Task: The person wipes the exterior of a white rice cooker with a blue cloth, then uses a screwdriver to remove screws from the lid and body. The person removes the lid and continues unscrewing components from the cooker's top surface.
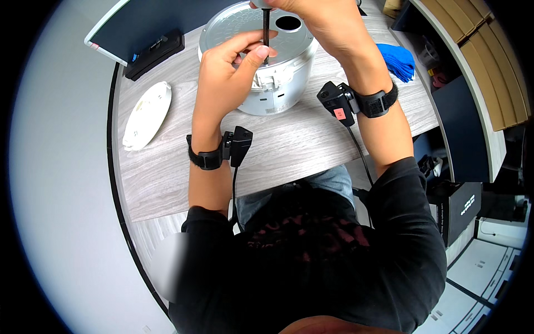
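Observation:
A screwdriver stands upright over the rim of a round silver-white appliance, which looks like a rice cooker body. Its dark shaft points down to the near edge of the flat metal face, just above a white latch-like bracket. My right hand is closed around the handle, partly cut off by the upper edge of the view. Thumb and fingers of my left hand pinch the shaft low down, close to the tip. Whether a screw sits under the tip is hidden by the fingers.
Left on the wood-grain table lies a white oval cover. Behind it are a black tray-like case and a dark panel. A blue cloth lies right of the appliance, near shelving with cardboard boxes.

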Demonstrator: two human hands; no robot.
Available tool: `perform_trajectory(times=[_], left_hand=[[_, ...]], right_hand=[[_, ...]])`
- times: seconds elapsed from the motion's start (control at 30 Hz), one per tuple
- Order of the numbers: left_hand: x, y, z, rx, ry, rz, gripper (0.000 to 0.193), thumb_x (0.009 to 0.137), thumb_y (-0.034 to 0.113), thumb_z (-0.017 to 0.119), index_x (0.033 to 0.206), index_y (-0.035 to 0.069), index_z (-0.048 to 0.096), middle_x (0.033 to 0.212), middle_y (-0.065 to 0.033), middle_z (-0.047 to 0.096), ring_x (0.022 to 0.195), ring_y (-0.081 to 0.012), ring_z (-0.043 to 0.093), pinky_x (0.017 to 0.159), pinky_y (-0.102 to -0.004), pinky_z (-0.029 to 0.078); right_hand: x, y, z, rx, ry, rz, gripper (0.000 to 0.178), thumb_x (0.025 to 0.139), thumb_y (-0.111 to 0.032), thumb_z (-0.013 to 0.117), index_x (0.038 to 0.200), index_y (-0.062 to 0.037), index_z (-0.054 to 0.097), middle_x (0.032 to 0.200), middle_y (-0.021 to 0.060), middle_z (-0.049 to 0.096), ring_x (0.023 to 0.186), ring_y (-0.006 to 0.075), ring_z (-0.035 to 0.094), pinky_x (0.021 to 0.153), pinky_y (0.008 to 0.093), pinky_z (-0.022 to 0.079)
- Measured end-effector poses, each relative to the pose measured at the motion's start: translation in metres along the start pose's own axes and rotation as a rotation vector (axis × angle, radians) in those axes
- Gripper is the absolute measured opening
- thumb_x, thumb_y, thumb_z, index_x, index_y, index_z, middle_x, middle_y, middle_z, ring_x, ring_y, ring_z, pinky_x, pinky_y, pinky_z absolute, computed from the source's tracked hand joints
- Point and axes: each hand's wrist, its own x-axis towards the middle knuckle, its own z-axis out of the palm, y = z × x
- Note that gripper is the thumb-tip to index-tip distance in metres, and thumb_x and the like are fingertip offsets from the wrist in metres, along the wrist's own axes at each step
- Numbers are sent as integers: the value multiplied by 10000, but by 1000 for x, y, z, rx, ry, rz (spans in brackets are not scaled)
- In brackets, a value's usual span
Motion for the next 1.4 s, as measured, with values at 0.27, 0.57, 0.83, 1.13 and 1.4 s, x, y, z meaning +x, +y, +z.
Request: perform_trajectory(times=[0.27,0.57,0.83,1.13,1.4], left_hand=[[-1,-6,-2,70,-13,-5,111,902,130,712,936,29,746,718,-25,732,604,-61,616,540,-212,437],[1,-3,-4,160,0,35,125,884,139,736,932,23,741,737,-34,739,635,-70,632,583,-219,475],[0,-4,-7,61,-67,-53,160,911,156,697,999,39,761,765,-36,752,647,-56,628,551,-215,443],[1,1,-5,214,-18,2,168,858,171,765,937,23,751,742,-49,740,668,-90,655,604,-237,470],[0,-4,-9,117,-90,-19,175,882,156,731,998,30,765,768,-80,738,690,-129,668,644,-267,499]], right_hand=[[-2,15,11,155,47,26,248,990,-95,637,1165,6,494,1063,136,717,973,137,676,845,254,542],[2,3,6,-187,24,58,122,970,-74,659,1052,13,635,984,34,689,883,84,625,825,234,525],[4,21,11,180,16,-56,363,968,-109,682,1267,18,518,1015,57,687,912,88,625,848,246,525],[3,5,13,-255,93,-2,291,916,-106,749,1155,16,636,996,45,680,858,84,628,769,227,525],[2,5,17,137,86,-29,374,926,-82,727,1248,34,576,968,64,700,873,84,630,804,232,534]])
